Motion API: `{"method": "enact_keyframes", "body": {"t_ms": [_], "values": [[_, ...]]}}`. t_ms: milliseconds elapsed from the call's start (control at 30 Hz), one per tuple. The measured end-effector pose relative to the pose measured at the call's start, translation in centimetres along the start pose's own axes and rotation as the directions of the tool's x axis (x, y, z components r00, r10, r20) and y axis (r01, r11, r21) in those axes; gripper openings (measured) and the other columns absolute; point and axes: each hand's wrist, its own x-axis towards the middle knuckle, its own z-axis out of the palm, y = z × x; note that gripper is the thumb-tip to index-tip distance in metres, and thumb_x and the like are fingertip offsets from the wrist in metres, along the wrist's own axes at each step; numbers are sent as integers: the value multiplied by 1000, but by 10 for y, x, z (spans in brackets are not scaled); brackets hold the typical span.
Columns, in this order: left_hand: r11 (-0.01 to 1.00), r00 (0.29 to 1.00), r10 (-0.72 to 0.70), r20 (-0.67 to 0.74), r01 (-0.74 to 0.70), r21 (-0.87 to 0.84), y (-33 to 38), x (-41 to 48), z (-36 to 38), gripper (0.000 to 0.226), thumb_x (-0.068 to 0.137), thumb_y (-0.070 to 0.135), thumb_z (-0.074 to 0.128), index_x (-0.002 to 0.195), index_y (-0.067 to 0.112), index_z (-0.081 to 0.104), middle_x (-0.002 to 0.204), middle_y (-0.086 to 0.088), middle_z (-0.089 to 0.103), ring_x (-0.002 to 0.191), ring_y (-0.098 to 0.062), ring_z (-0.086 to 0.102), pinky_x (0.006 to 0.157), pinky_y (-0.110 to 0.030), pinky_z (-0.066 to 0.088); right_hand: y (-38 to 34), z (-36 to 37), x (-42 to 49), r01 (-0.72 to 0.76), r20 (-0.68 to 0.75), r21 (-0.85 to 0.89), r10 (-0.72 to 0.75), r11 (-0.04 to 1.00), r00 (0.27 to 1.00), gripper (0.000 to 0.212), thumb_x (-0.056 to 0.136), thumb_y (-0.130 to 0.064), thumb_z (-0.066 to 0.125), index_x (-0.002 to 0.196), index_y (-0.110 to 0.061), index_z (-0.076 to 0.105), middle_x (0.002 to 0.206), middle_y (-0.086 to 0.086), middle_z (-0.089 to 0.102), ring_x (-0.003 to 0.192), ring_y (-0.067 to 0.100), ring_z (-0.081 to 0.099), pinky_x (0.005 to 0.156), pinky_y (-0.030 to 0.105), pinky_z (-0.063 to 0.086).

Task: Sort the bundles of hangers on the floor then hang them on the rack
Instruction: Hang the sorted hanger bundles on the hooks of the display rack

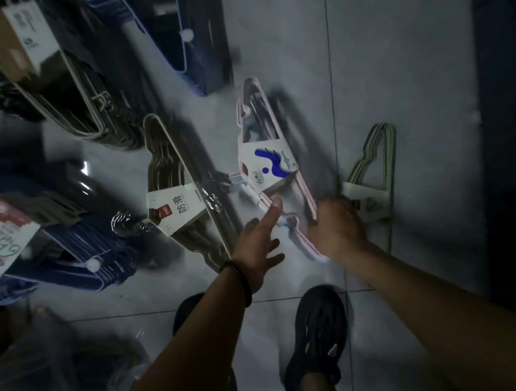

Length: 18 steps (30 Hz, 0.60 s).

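Our right hand (334,228) grips the pink bundle (265,162); our left hand (255,243) hovers beside it, fingers spread. Held one-sided, it may fan out

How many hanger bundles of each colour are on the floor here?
Blue hanger bundles: 2
Beige hanger bundle with white card label: 1
Pink hanger bundle with blue-and-white card label: 1
Pale green hanger bundle: 1
Dark-and-cream hanger pile, top left, too blurred to split: at least 1
Total: at least 6

Black beaded bracelet (240,279) on left wrist; bare forearms (422,292); black perforated clogs (317,333), small white logo.
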Motion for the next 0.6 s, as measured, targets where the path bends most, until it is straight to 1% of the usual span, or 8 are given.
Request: {"method": "enact_keyframes", "body": {"t_ms": [67,100,200,300,367,467,533,600], "values": [[998,998,6,57,-2,-65,19,-22,14,95,73,74,74,149,27,44,151,-4,49,132,-28,51,106,-50,48,-5,-20,-26,-24,-9,54,25,998,1000,13,94,-13,70,107,-9,70,88,5,68,70,14,63,53,19,45],[997,997,38,73,-33,-69,29,-35,23,69,79,68,73,133,29,55,141,-2,56,125,-25,56,100,-45,50,-8,-29,-41,-21,-21,85,23,996,1000,14,94,-12,69,108,-10,69,95,6,72,78,18,68,59,23,53],[976,975,216,-52,-217,-32,46,-76,49,21,90,39,76,106,29,67,111,1,71,104,-26,64,88,-38,55,-17,-58,-95,-2,-58,167,12,986,998,13,95,-15,68,109,-15,69,100,5,74,87,18,72,70,26,59],[960,941,273,-199,-280,-10,56,-132,65,24,85,8,70,108,13,66,95,-10,69,75,-21,62,65,-33,55,-25,-91,-148,26,-77,241,-7,970,997,8,100,-26,64,103,-22,69,96,-3,74,85,11,72,71,24,59],[953,924,302,-233,-297,57,67,-180,69,37,78,7,67,114,11,59,102,-14,67,74,-23,62,60,-34,54,-28,-125,-184,58,44,357,-79,932,996,15,104,-37,56,99,-26,66,90,-4,72,79,5,72,73,29,63],[934,911,343,-230,-305,186,92,-261,58,30,85,11,66,114,13,59,108,-20,68,76,-29,64,61,-39,57,-31,-202,-243,162,198,498,-293,852,935,37,103,-59,43,107,-30,64,96,-6,72,82,2,69,77,31,61],[870,870,431,-239,-331,366,110,-319,46,30,78,27,71,105,20,59,100,-22,69,69,-26,62,59,-43,55,-29,-260,-281,275,60,474,-342,837,938,40,100,-64,43,126,-37,57,118,-12,67,100,-2,64,87,28,57],[716,815,542,-203,-322,620,126,-387,39,36,78,43,76,101,27,53,91,-5,67,71,-15,62,63,-36,55,-29,-319,-317,399,-181,388,-356,831,917,50,95,-61,57,138,-38,47,132,-12,59,114,-1,56,95,27,54]]}}
